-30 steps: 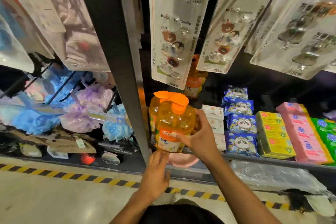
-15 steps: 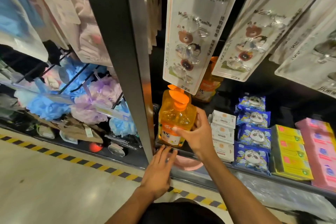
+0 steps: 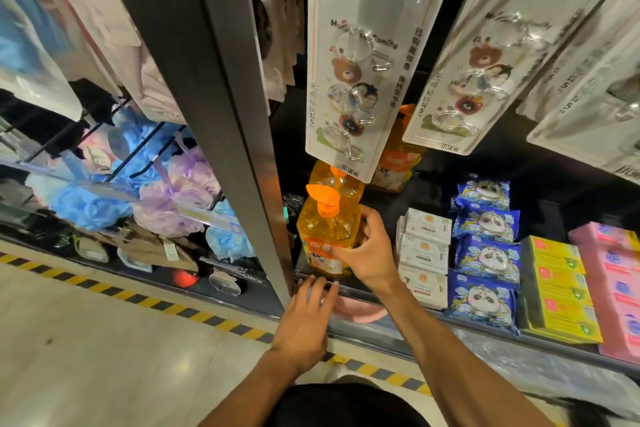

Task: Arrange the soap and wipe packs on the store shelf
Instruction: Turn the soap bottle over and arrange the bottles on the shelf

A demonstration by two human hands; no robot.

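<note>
An orange liquid-soap pump bottle [image 3: 323, 229] stands at the left end of the black shelf [image 3: 381, 295], against the dark upright post. My right hand [image 3: 363, 253] grips its right side and label. A second orange bottle [image 3: 341, 179] stands right behind it, a third [image 3: 398, 167] farther back. My left hand [image 3: 304, 319] lies flat with straight fingers on the shelf's front edge below the bottle. To the right lie white wipe packs [image 3: 424, 253], blue panda wipe packs [image 3: 485, 253], yellow soap boxes [image 3: 557, 284] and pink soap boxes [image 3: 616, 281].
Carded hook sets [image 3: 360, 63] hang low over the bottles. The dark post [image 3: 221, 80] borders the shelf on the left; beyond it hang blue and purple bath sponges [image 3: 166, 191]. A pink bowl [image 3: 360, 312] sits under the shelf edge. Striped floor tape [image 3: 156, 302] runs along the base.
The held bottle went down and back onto the shelf's left end, in front of the second bottle. My left hand moved up from below onto the shelf edge. The camera came closer.
</note>
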